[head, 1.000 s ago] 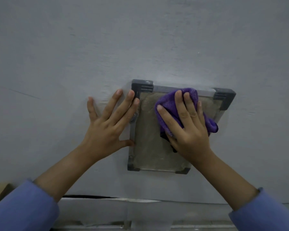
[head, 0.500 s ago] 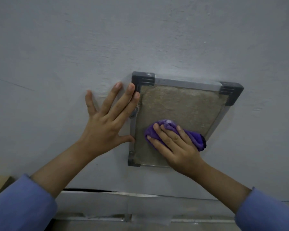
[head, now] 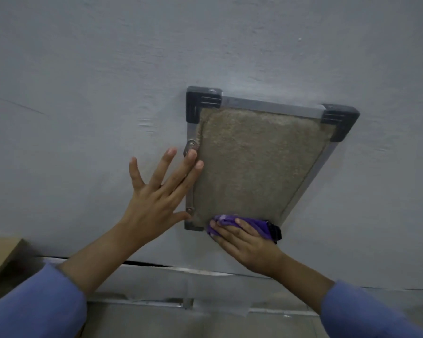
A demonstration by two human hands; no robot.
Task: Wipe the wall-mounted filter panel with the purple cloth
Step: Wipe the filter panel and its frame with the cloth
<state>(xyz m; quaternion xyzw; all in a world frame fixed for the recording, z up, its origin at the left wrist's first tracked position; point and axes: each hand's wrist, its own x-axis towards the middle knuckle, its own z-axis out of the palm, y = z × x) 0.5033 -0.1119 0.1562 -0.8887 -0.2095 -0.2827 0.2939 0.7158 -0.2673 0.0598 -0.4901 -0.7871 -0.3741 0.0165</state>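
The right hand (head: 244,240) has swept the purple cloth (head: 252,224) down the filter panel (head: 257,164): a second ago it pressed the cloth near the top edge, half a second ago at mid-height, and now the cloth sits bunched at the panel's bottom edge, covering the lower frame rail near its right corner. The fingers lie fairly flat over the cloth, pressing it against the frame rather than pinching it. The tan filter mat above is now fully exposed and looks fuzzy and dull.

The left hand (head: 161,191) has barely shifted. Its fingers are spread and straight, palm flat on the wall (head: 83,118), with two fingertips overlapping the panel's left frame rail just below a small metal latch (head: 190,148), steadying the panel.

One top-to-bottom pass seems complete. The left strip of the mat probably needs further strokes.
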